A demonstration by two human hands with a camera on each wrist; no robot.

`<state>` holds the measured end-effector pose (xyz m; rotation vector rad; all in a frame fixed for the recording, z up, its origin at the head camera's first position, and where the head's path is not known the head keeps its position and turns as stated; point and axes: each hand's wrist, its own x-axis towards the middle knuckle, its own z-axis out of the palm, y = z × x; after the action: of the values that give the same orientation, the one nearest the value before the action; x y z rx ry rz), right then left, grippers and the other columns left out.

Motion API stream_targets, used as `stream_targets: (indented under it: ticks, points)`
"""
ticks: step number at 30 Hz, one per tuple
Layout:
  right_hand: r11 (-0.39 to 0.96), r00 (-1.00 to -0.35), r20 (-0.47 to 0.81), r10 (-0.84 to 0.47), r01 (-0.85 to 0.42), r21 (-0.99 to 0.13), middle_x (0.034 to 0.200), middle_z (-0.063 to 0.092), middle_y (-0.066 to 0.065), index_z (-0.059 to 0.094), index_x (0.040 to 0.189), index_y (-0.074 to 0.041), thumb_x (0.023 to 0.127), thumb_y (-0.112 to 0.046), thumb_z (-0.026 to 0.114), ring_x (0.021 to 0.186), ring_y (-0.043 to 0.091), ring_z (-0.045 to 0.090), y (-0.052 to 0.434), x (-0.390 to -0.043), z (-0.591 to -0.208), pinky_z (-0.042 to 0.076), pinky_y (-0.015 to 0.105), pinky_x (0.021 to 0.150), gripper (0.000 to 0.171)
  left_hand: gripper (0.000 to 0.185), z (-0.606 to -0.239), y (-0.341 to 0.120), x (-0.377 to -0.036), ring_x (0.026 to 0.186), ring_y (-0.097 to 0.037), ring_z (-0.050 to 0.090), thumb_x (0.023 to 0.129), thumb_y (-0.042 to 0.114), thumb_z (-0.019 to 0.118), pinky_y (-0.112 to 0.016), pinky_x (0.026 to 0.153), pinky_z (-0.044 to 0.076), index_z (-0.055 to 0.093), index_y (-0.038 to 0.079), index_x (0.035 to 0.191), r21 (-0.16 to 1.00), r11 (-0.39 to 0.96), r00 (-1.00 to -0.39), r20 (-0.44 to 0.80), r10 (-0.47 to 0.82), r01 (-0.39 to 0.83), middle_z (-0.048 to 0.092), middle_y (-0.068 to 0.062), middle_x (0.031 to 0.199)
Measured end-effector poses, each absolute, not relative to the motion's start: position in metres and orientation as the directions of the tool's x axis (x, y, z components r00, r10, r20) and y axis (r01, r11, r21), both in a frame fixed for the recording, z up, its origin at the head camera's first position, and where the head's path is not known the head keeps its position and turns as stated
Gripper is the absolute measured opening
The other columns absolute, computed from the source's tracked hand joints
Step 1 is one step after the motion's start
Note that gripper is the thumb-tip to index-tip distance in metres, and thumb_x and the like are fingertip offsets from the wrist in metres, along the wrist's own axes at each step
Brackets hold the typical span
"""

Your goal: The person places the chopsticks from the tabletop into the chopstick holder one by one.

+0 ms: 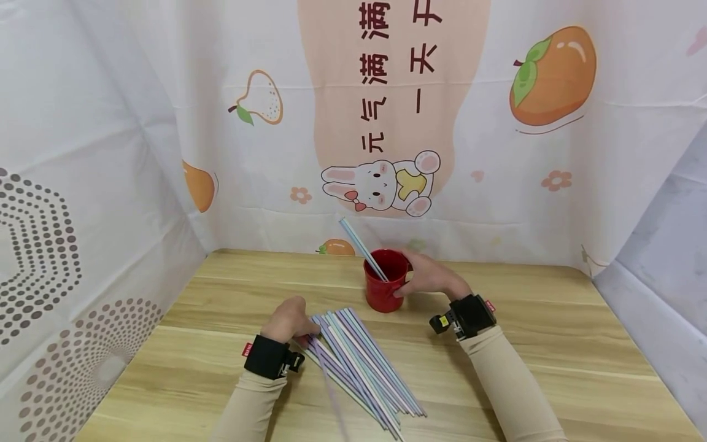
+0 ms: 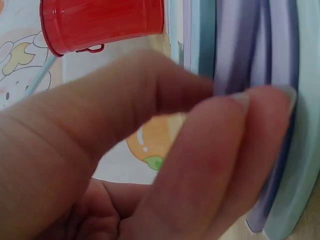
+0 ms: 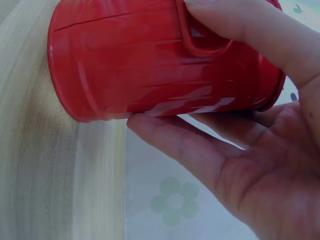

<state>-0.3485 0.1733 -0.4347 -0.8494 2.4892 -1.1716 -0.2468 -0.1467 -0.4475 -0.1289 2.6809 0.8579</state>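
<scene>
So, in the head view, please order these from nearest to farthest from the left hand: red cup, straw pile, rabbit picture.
1. Straw pile: touching the left hand, on its right side.
2. Red cup: farther back, to the right.
3. Rabbit picture: on the back cloth.

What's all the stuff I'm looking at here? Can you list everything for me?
Red cup: one, red, standing at the back middle of the table, a small handle on its side.
Straw in cup: one, pale blue, leaning out to the left.
Loose straws: a pile, too overlapped to count, pale blue, lilac and white, lying flat in front of the cup.
Table: one, light wood.
Backdrop: white cloth with printed fruit, a rabbit and writing, behind and beside the table.
Wristbands: two, black, one per wrist.
Sleeves: two, beige.
Left hand: fingers on the loose straws' end.
Right hand: holds the red cup.
</scene>
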Motion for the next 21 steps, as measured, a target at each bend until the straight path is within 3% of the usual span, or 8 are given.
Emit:
stream_targets:
  ticks: [6,10,14,21]
  points:
    - [0.508,-0.798,0.005,-0.603,-0.389,-0.769,0.144,0.061,0.014,0.043,0.149,-0.006,0.073,-0.015,0.092,0.13,0.034,0.057,0.174,-0.349,-0.435,0.054,0.05,0.106,0.091,0.019,-0.441,-0.151,-0.247,0.047,-0.013,0.066,0.085,0.001,0.075,-0.021,0.046,0.052,0.057,-0.002,0.091,0.589,0.788,-0.94,-0.339,0.041,-0.178,0.067,-0.013,0.067]
    - [0.501,-0.796,0.009,-0.605,-0.389,-0.773,0.143,0.061,0.014,0.043,0.149,-0.006,0.073,-0.015,0.092,0.13,0.035,0.057,0.174,-0.349,-0.435,0.054,0.051,0.106,0.091,0.013,-0.429,-0.157,-0.246,0.05,-0.015,0.068,0.091,0.001,0.069,-0.027,0.053,0.059,0.057,-0.002,0.088,0.612,0.774,-0.942,-0.33,0.064,-0.162,0.068,-0.014,0.07]
    - [0.491,-0.79,0.012,-0.613,-0.392,-0.778,0.143,0.061,0.015,0.043,0.149,-0.006,0.073,-0.016,0.092,0.13,0.035,0.057,0.174,-0.35,-0.437,0.054,0.052,0.106,0.091,0.014,-0.413,-0.166,-0.244,0.054,-0.016,0.07,0.096,0.002,0.063,-0.034,0.061,0.064,0.059,-0.002,0.083,0.662,0.738,-0.955,-0.283,0.085,-0.131,0.069,-0.013,0.069]
    - [0.493,-0.793,0.014,-0.609,-0.393,-0.777,0.143,0.061,0.015,0.043,0.148,-0.005,0.073,-0.016,0.092,0.129,0.034,0.057,0.175,-0.35,-0.437,0.054,0.051,0.106,0.091,0.013,-0.384,-0.179,-0.239,0.06,-0.018,0.072,0.1,0.005,0.053,-0.03,0.06,0.06,0.056,-0.004,0.092,0.736,0.673,-0.987,-0.149,0.061,-0.069,0.07,-0.015,0.075]
